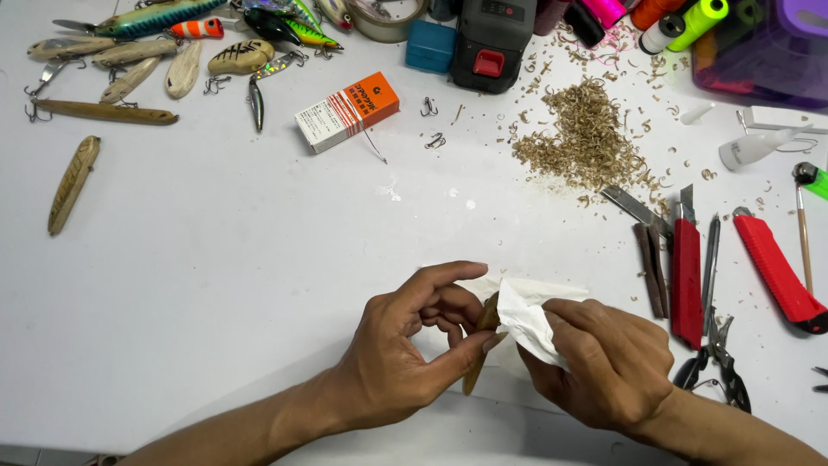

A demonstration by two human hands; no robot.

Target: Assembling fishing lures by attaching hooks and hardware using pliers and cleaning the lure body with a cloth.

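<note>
My left hand (405, 341) pinches a small carved wooden lure body (485, 332) between thumb and fingers, low in the middle of the view. My right hand (604, 362) grips a folded white sheet (528, 318), likely sandpaper or tissue, and presses it against the upper end of the lure body. The paper hides most of the wood; only its brown edge and lower tip show. Both hands hover just above the white table (259, 259).
Carved wooden lure blanks (73, 183) and painted lures (155, 17) with hooks lie at the far left. An orange-and-white box (347, 110), loose treble hooks (429, 107), a wood-shavings pile (586, 138), red utility knives (686, 272), pliers (720, 367) and thread spools (690, 22) lie around.
</note>
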